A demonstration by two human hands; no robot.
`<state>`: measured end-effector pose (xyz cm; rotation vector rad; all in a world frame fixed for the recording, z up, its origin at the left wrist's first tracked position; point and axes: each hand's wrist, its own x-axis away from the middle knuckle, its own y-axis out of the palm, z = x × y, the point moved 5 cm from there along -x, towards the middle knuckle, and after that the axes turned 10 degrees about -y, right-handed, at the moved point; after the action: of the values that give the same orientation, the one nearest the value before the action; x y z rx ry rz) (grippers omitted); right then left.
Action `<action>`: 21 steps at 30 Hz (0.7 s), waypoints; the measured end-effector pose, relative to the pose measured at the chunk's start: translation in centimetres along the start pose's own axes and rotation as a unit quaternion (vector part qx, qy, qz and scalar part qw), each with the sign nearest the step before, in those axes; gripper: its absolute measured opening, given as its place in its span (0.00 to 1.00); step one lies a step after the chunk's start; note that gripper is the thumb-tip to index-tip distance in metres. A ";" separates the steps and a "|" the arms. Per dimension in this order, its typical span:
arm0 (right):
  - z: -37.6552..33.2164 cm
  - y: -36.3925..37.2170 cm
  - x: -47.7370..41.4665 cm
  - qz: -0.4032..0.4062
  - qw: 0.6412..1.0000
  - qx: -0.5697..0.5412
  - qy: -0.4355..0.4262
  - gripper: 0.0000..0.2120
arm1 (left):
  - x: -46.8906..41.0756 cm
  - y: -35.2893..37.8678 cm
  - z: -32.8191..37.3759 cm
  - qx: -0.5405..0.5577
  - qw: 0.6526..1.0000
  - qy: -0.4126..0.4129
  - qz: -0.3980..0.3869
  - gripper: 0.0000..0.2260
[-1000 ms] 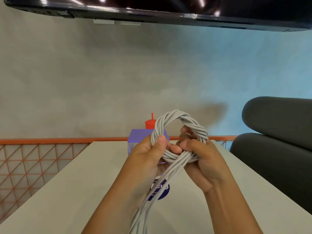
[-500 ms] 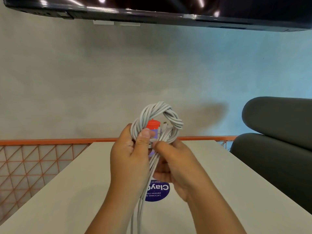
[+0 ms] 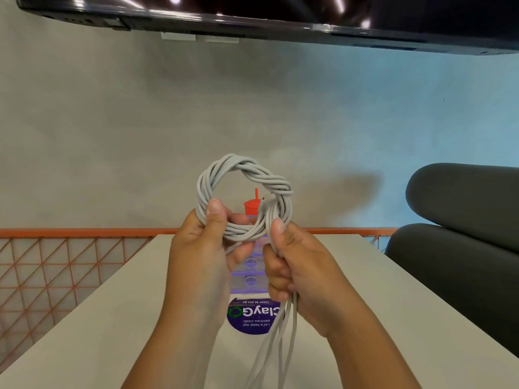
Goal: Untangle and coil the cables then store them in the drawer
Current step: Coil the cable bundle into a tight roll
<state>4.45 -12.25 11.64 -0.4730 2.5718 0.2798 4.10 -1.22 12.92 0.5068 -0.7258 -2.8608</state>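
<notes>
A grey cable coil (image 3: 244,171), wound in several twisted loops, is held up in front of me above the white table (image 3: 98,318). My left hand (image 3: 202,248) pinches the coil's lower left side with thumb on top. My right hand (image 3: 297,273) is closed around the loose cable strands (image 3: 280,341), which hang down from the coil's right side past the frame's bottom edge. A small purple-and-clear drawer unit (image 3: 248,272) stands on the table behind my hands, mostly hidden.
A red-capped bottle (image 3: 252,204) shows through the coil's ring, behind the drawer unit. A round purple sticker (image 3: 250,315) lies on the table. An orange wire fence (image 3: 56,265) runs left, dark grey cushions (image 3: 460,248) sit right, and a black screen (image 3: 280,15) hangs overhead.
The coil has turned to face me as an open ring and widened. My right hand slid from the coil's base down onto the hanging strands; both hands rose slightly.
</notes>
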 end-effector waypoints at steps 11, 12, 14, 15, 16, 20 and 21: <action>-0.4 -1.2 -0.3 -0.008 0.998 0.013 -0.059 0.08 | -0.3 0.7 -2.7 0.166 0.962 -0.205 -0.071 0.14; -0.4 -1.6 -0.3 0.016 0.999 -0.005 -0.051 0.06 | 0.0 1.1 -2.7 0.152 0.965 -0.200 -0.078 0.12; -0.3 -2.4 -0.3 0.067 0.995 -0.071 -0.032 0.10 | 0.2 1.6 -2.7 0.077 0.980 -0.156 -0.093 0.09; -0.4 -2.6 -0.3 0.084 0.992 -0.093 -0.028 0.11 | 0.2 1.6 -2.7 0.022 0.989 -0.116 -0.094 0.13; -0.5 -2.6 -0.3 0.091 0.990 -0.101 -0.023 0.10 | 0.2 1.6 -2.7 -0.038 0.993 -0.073 -0.087 0.20; -0.6 -2.0 -0.2 0.065 0.998 0.010 -0.025 0.15 | 0.0 0.8 -2.2 -0.081 0.996 -0.008 -0.030 0.14; -0.6 -1.7 -0.3 0.060 0.995 0.065 -0.042 0.14 | 0.0 0.8 -2.1 -0.064 0.997 -0.016 -0.030 0.10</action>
<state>5.12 -13.92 12.12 -0.2555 2.5207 0.1696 4.95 -2.83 11.54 0.4745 -0.5358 -2.9526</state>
